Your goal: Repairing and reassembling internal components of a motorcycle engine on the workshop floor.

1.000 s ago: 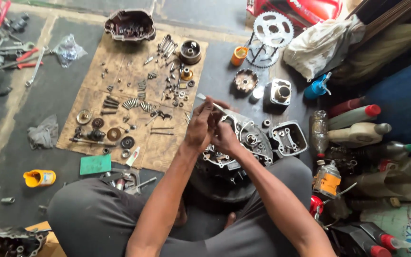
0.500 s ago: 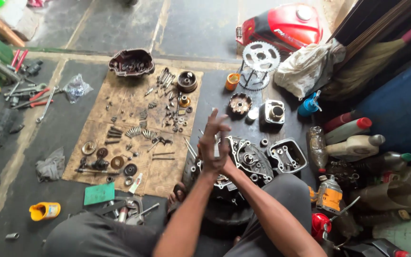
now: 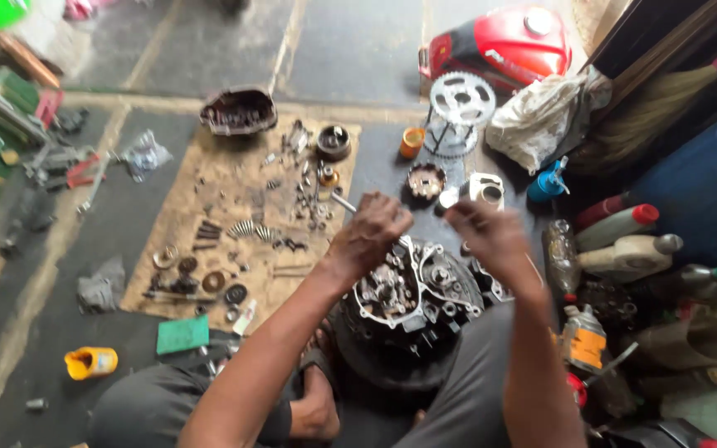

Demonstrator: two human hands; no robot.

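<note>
From the head view, the left hand [image 3: 373, 230] is curled into a fist around a thin metal tool [image 3: 343, 202] whose tip sticks out up-left. The right hand [image 3: 491, 235] is blurred — I cannot tell how its fingers stand. Both hover over the open engine case [image 3: 412, 290], which rests between the person's knees — just right of a cardboard sheet [image 3: 226, 199] strewn with small parts.

Red fuel tank [image 3: 504, 46] and sprocket [image 3: 461, 99] lie at top. Brown mat [image 3: 209, 207] bears small parts. Yellow cup [image 3: 90, 362] sits lower left.
</note>
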